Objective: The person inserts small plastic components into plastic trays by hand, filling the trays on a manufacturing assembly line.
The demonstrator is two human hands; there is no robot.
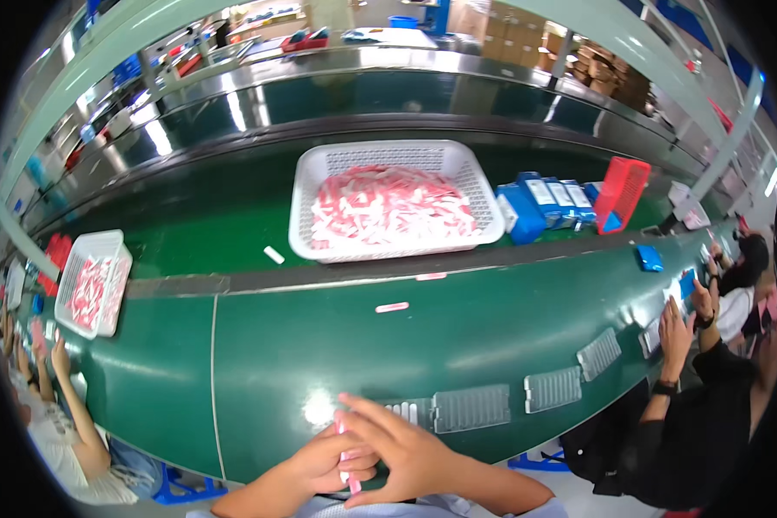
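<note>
So the left hand (pixel 332 457) is curled around a pink-and-white stick (pixel 341 425), up over the bench's near edge (pixel 272 432). Right hand (pixel 406 453) is right beside it, fingers spread, thumb apart; can't tell if it's touching the stick. Clear tray (pixel 470 409) just past that hand, big white basket (pixel 397 255) heaped with more sticks (pixel 397 207) further back.
</note>
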